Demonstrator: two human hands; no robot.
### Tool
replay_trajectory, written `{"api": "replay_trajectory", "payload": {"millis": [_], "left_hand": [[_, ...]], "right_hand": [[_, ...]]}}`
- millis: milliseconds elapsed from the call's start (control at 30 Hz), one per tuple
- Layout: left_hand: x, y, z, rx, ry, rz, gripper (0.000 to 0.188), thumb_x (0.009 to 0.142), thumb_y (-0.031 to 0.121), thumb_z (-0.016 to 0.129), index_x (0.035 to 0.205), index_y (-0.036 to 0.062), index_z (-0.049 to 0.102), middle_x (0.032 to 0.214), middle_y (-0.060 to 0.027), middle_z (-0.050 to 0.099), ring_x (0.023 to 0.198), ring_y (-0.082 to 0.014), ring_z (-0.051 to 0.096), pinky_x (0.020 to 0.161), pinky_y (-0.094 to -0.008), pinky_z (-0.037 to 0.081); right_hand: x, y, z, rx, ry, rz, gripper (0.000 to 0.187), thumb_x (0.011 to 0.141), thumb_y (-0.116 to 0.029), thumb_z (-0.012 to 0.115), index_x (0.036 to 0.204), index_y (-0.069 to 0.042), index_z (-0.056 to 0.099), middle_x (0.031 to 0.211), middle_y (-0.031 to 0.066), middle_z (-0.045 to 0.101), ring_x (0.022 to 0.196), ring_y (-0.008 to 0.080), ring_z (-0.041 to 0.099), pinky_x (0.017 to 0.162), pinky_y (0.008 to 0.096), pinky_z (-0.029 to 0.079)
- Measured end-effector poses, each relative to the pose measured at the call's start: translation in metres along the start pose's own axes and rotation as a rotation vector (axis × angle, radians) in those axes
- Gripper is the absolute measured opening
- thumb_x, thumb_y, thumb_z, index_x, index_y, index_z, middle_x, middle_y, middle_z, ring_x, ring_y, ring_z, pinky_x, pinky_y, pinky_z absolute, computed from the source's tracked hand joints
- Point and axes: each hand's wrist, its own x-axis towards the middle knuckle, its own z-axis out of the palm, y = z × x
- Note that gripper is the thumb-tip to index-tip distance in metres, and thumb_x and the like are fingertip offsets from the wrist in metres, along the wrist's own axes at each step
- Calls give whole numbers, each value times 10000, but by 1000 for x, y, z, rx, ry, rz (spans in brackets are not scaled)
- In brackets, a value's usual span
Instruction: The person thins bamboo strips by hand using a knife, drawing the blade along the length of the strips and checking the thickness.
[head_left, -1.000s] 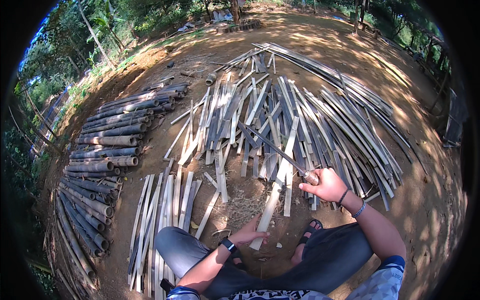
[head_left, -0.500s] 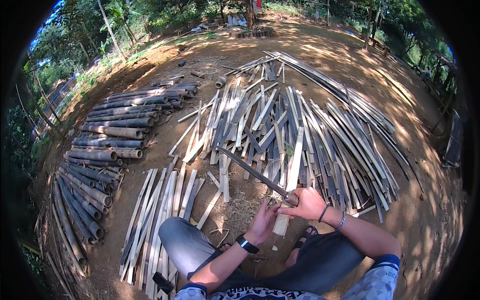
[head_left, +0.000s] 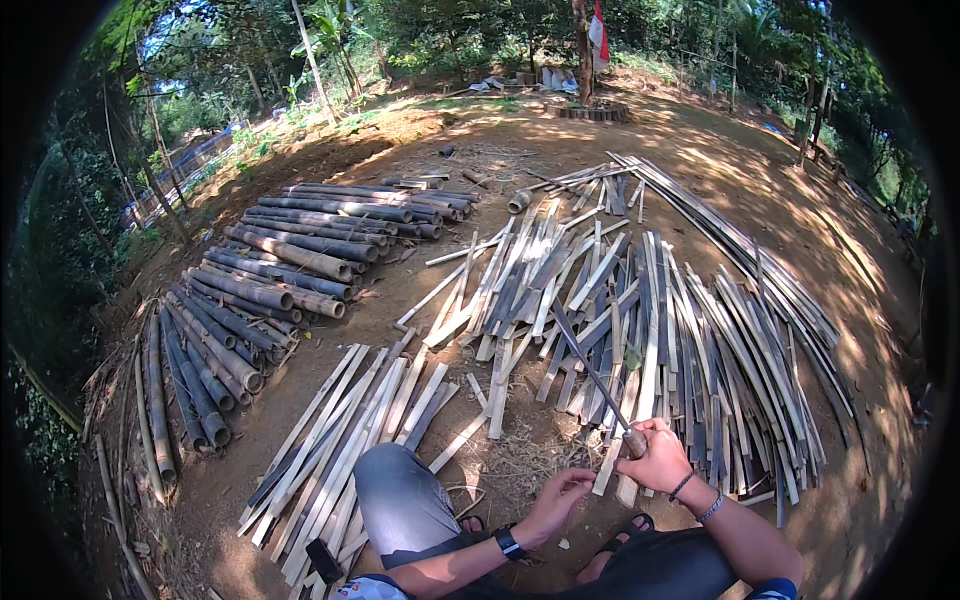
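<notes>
In my right hand point(head_left: 655, 458) is the wooden handle of a machete point(head_left: 590, 372). Its long dark blade points forward and to the left, over the split bamboo. My left hand point(head_left: 562, 500) is a little to the left, apart from the handle, with its fingers loosely bent and nothing visible in them. Close beyond both hands, a pale bamboo strip point(head_left: 606, 468) runs forward under the blade. The near end of another strip point(head_left: 627, 491) shows just below my right hand. A large fan-shaped pile of split bamboo strips point(head_left: 700, 350) spreads out in front of me.
Uncut dark bamboo poles point(head_left: 330, 225) lie stacked at the left. A smaller bundle of strips point(head_left: 335, 450) lies by my left knee, with a small black object point(head_left: 324, 561) at its near end. Shavings point(head_left: 520, 460) litter the brown soil. Trees and a red-and-white flag point(head_left: 598, 38) stand far back.
My left hand has come away from the strip and the machete handle. The blade now points more steeply forward. The whole view has turned left and up, shifting the piles rightward and down.
</notes>
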Motion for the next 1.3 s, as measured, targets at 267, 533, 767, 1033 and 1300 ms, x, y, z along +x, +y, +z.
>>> {"api": "replay_trajectory", "payload": {"millis": [267,533,767,1033,1300], "left_hand": [[-125,174,24,131,-1220,277,322,929,206,583,1080,-78,583,1079,-229,559,998,-370,532,893,-431,417],[-116,113,44,-38,-1482,346,375,942,329,541,1036,-28,610,1040,-212,566,1010,-416,512,896,-492,384],[-150,150,26,38,-1223,411,359,930,310,548,1051,-24,600,1047,-208,561,1016,-409,510,899,-487,384],[-172,168,15,88,-1074,465,345,917,288,556,1068,-20,590,1056,-203,556,1022,-400,509,902,-482,384],[-178,176,11,103,-1002,496,336,903,266,564,1084,-16,579,1065,-199,551,1029,-391,507,905,-477,385]], "right_hand": [[-7,-6,-19,109,91,-30,336,582,-194,764,819,16,648,985,144,545,890,291,589,813,356,487],[-5,6,-16,148,7,9,336,573,-217,739,786,24,642,972,152,537,906,296,573,810,364,488],[-7,4,-13,116,53,6,293,548,-199,748,734,7,655,938,134,538,860,284,576,795,353,488],[-4,10,-7,138,96,-8,272,529,-164,732,720,13,650,916,137,546,872,286,578,798,350,483],[-2,21,-4,166,43,28,284,524,-169,730,720,17,644,918,146,546,881,290,578,803,357,483]]}}
